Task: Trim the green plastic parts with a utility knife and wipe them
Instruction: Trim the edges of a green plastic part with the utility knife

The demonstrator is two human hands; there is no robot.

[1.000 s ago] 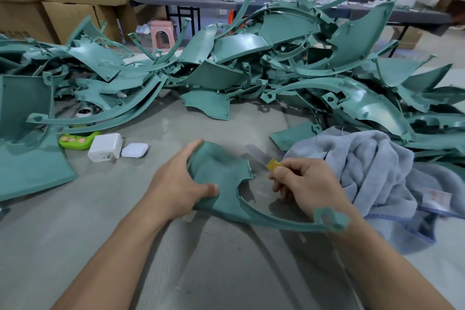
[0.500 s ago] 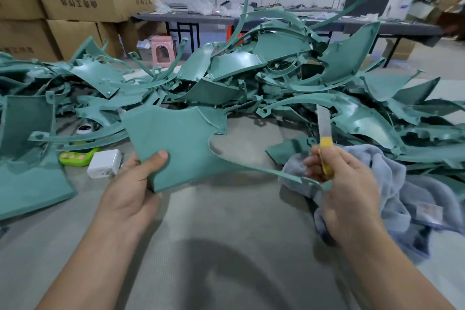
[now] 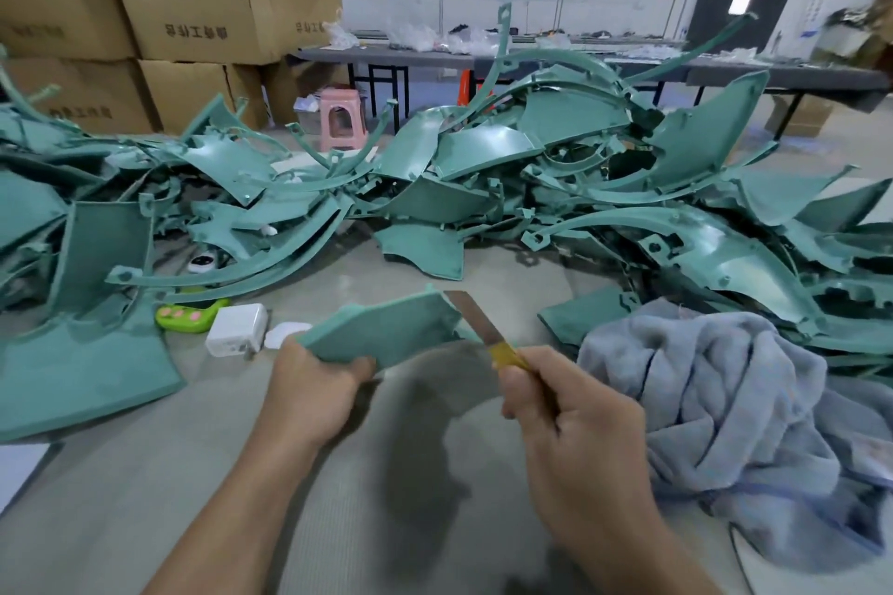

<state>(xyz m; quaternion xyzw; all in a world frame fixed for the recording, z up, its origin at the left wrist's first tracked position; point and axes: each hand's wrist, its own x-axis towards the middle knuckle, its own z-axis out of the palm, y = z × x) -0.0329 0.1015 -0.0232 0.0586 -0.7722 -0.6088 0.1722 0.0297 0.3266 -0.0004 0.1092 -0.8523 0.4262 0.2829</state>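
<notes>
My left hand (image 3: 314,382) grips the green part (image 3: 386,329); my right hand (image 3: 575,420) grips the knife (image 3: 488,338), blade touching the part's right edge beside the towel (image 3: 715,391).

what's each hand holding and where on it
Left hand grips the green part by its near edge; right hand grips the knife by its yellow handle.

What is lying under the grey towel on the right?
A flat green part pokes out from under the left edge of the grey towel. Whatever else lies beneath its folds is hidden.
</notes>
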